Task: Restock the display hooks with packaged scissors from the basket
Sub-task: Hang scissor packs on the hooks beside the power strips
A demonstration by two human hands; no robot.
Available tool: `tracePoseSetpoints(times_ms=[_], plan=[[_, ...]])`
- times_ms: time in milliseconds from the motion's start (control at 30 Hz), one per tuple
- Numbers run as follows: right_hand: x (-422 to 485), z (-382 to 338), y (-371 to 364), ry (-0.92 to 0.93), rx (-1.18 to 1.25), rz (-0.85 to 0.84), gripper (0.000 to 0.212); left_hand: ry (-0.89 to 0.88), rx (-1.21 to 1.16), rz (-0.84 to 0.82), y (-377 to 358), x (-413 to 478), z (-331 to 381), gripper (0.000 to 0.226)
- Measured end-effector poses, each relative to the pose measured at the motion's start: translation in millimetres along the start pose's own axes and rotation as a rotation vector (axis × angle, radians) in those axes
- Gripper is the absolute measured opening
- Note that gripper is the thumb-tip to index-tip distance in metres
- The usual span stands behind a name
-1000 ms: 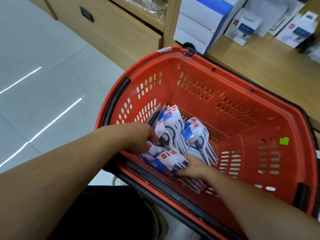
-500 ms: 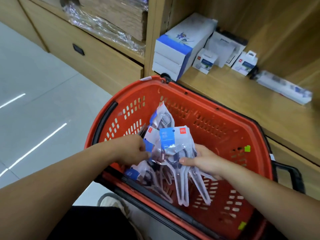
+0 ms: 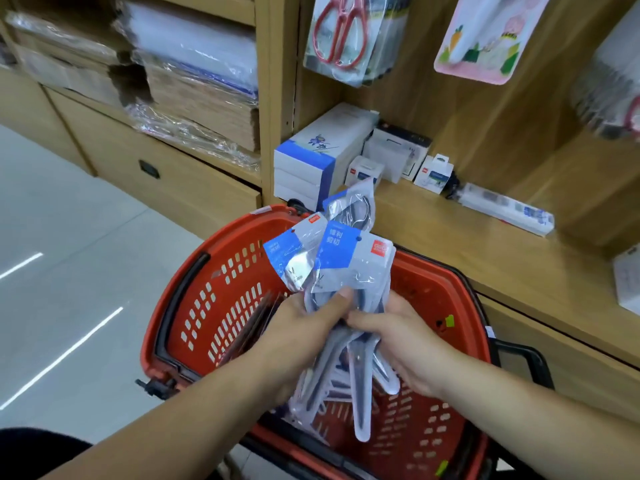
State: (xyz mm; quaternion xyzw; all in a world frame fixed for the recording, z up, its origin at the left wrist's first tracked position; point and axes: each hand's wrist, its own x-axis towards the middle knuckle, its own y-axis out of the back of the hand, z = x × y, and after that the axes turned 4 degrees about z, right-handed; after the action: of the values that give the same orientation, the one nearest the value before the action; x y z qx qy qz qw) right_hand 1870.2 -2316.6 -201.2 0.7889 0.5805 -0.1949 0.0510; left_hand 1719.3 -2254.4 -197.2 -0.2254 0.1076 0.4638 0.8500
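A bundle of packaged scissors (image 3: 341, 268), clear bags with blue and red header cards, is held upright above the red basket (image 3: 221, 306). My left hand (image 3: 304, 327) grips the bundle's middle from the left, thumb across the front. My right hand (image 3: 398, 337) holds the same bundle from the right. The bags' lower ends hang down toward the basket floor. A pack of red-handled scissors (image 3: 341, 32) hangs on the display wall above.
A wooden shelf (image 3: 467, 244) behind the basket carries white and blue boxes (image 3: 318, 161) and small packs. Wrapped paper stacks (image 3: 201, 81) fill the left shelving. A pink package (image 3: 485, 32) hangs at upper right. Grey floor lies to the left.
Both hands gathered the scissor packs from the basket floor and raised them as one bundle above the basket. The view tilted up, bringing the hanging display into sight.
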Motion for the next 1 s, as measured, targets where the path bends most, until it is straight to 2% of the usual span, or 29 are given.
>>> tracePoseSetpoints(times_ms=[100,200,367,467,533,667,1000], plan=[[-1.1,7.1,-4.8,0.039,-0.074,0.024,0.042,-0.019,-0.125,0.049,-10.5,0.9,-4.4,0.023],[-2.1,11.1,0.6,0.037,-0.141,0.005,0.041,0.039,-0.168,0.07,-11.6,2.6,-8.0,0.024],[0.5,13.5,9.5,-0.03,-0.179,-0.033,0.037,0.034,-0.119,0.064,-4.8,16.5,-17.9,0.032],[14.8,11.3,12.6,-0.083,-0.148,0.009,0.036,0.039,-0.132,0.097,-0.8,25.1,-23.3,0.038],[21.2,12.4,15.7,-0.062,-0.195,0.015,0.04,0.034,-0.111,0.085,0.7,27.6,-27.6,0.041],[22.6,14.8,18.8,0.028,-0.268,-0.015,0.034,0.035,-0.102,0.051,2.1,27.5,-31.2,0.041],[29.7,4.5,15.9,0.038,-0.297,-0.014,0.055,-0.015,-0.144,0.011,12.2,23.1,-17.3,0.048]])
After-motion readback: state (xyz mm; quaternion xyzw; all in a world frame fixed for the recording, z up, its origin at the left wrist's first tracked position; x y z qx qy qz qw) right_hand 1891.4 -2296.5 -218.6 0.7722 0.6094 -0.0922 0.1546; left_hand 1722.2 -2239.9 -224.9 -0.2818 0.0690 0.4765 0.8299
